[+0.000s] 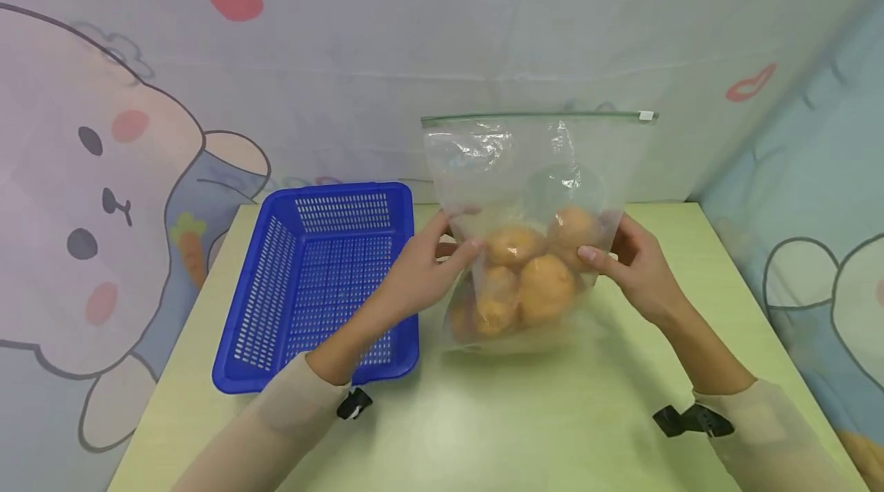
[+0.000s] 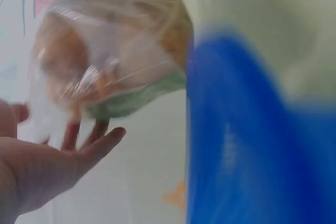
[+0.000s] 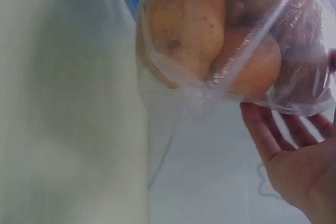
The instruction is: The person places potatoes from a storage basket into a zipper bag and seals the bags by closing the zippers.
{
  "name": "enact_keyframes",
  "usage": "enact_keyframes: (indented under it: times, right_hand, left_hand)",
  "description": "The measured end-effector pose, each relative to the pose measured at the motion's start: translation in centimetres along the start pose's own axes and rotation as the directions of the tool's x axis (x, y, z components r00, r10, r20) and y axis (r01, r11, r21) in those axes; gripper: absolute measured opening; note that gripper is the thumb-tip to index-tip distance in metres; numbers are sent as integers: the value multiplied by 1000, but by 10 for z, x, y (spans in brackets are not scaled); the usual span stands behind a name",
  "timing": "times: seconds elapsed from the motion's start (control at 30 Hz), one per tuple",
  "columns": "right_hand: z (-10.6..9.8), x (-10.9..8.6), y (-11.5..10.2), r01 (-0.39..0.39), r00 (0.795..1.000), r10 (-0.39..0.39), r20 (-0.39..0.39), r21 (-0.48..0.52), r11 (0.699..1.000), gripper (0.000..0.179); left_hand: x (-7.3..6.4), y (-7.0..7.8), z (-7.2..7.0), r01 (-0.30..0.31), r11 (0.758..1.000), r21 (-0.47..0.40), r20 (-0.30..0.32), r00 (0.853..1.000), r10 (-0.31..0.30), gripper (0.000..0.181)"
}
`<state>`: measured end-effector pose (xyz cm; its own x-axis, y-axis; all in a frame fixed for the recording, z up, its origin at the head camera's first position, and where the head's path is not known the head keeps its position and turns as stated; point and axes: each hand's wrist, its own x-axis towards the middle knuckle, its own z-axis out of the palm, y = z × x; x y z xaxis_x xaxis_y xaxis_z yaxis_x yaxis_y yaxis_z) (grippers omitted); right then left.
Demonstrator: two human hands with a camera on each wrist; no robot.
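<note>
A clear zip bag [image 1: 532, 146] stands tilted above the table, holding several orange-brown, potato-like lumps [image 1: 545, 288]. Its green zip strip runs along the top, with a white slider [image 1: 646, 116] at the right end. My left hand [image 1: 424, 265] grips the bag's left side, thumb in front and fingers partly hidden behind. On the opposite side my right hand [image 1: 638, 269] holds the bag's edge the same way. Dark spots mark one lump [image 3: 184, 30] in the right wrist view. A green patch [image 2: 128, 100] shows on the bag in the left wrist view.
A blue plastic basket [image 1: 231, 369] with slotted walls stands left of the bag, close to my left forearm. Both rest over a pale green table [image 1: 511, 430]. Behind is a cloth wall [image 1: 359, 70] printed with cartoon figures and hearts.
</note>
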<state>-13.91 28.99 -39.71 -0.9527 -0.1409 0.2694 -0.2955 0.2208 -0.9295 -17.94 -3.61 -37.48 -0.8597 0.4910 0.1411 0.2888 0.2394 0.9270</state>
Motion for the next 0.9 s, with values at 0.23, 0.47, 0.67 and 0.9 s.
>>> enact_keyframes:
  times: [0.23, 0.47, 0.67, 0.9]
  right_hand:
    - [-29, 3, -8, -261, 964, 264, 5, -144, 955, 37]
    - [-39, -2, 37, -464, 877, 472, 90, -97, 880, 46]
    - [-41, -13, 72, -566, 816, 568, 104, -53, 823, 53]
    - [-45, -27, 77, -597, 793, 603, 82, -85, 797, 72]
  left_hand:
    - [23, -9, 61, 149, 984, -102, -199, 966, -167, 39]
    - [31, -38, 99, 395, 912, -111, -192, 892, -410, 53]
    - [33, -64, 121, 475, 867, -154, -161, 853, -496, 52]
    - [24, -64, 125, 526, 799, -293, -13, 833, -553, 85]
